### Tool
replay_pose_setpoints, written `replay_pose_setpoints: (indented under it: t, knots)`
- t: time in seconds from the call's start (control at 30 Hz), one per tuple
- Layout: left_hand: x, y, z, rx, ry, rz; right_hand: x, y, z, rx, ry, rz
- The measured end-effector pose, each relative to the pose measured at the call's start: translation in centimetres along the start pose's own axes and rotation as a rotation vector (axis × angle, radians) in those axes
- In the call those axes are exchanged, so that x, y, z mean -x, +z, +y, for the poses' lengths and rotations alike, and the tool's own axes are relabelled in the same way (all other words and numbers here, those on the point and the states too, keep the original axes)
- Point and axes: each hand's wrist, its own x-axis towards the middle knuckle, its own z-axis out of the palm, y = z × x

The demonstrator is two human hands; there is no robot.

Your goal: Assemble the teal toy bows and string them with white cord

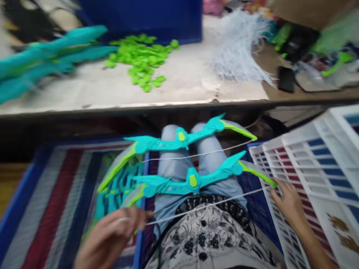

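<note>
A cluttered worktop (pixel 190 74) runs across the background, pale for most of its width and brown at the right. Nearest, the person sits in a patterned garment (pixel 207 235) and light blue trousers (pixel 171 168). The left hand (pixel 112 231) is blurred and its grip is closed on the left end of the nearer bow (pixel 179 187), hiding that lime tip; the white bowstring (pixel 207 206) leaves by its fingertips. The right hand (pixel 290 207) has its grip pinched narrow on the opposite lime tip, where the string's other end meets the thumb. The bow's teal middle thus spans the lap between the two hands, string on the body side. Just beyond, the farther bow (pixel 181 136) lies across the knees, clear of both hands. To the left, a blue crate (pixel 26 188) holds striped cloth (pixel 50 209) and more teal parts (pixel 112 203); to the right stands a white basket (pixel 338 129). Farther off, on the worktop, are a dark phone-like slab (pixel 286 79), loose lime pieces (pixel 146 56), a heap of white strings (pixel 238 45) and, at left, blurred teal bow pieces (pixel 42 59). Behind the lime pieces rises a blue bin (pixel 154 18).
</note>
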Motion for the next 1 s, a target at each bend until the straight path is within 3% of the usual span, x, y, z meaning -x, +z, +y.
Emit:
replay_pose_setpoints:
  t: [0.03,0.1,0.17,0.27,0.33,0.4,0.47,0.57,0.7,0.8,0.9,1.0]
  knots:
    - [0.9,1.5,-1.3,0.060,0.009,-0.081,-1.2,-0.3,-0.7,0.012,-0.054,0.028]
    - [1.6,4.1,-3.6,0.154,-0.020,-0.135,-4.5,-0.4,-3.7,-0.063,-0.174,0.088]
    - [1.6,5.4,-5.2,0.252,-0.061,-0.117,-7.6,0.2,-9.1,-0.261,-0.355,0.066]
    - [2.0,4.8,-6.0,0.376,-0.083,-0.032,-10.2,2.8,-19.5,-0.484,-0.739,-0.164]
    - [2.6,3.7,-5.7,0.423,-0.069,0.005,-10.0,5.1,-25.4,-0.408,-0.896,-0.303]
    - [3.3,2.9,-5.2,0.459,-0.043,0.019,-9.2,7.1,-29.0,-0.279,-0.973,-0.424]
    - [3.8,2.5,-4.9,0.491,-0.005,0.034,-8.9,8.1,-30.1,-0.223,-0.979,-0.505]
    - [3.9,2.6,-4.6,0.513,0.100,0.070,-10.9,7.9,-28.8,-0.368,-0.903,-0.651]
    - [3.3,1.9,-3.0,0.535,0.273,0.195,-15.6,6.4,-26.5,-0.650,-0.630,-1.117]
    - [2.3,0.2,-0.8,0.537,0.400,0.412,-17.5,6.1,-25.7,-0.757,-0.394,-1.378]
    - [0.5,-1.4,1.3,0.412,0.478,0.603,-17.6,6.4,-25.2,-0.830,-0.300,-1.443]
    - [-1.3,-2.3,2.8,0.188,0.543,0.650,-17.2,6.8,-25.0,-0.826,-0.278,-1.443]
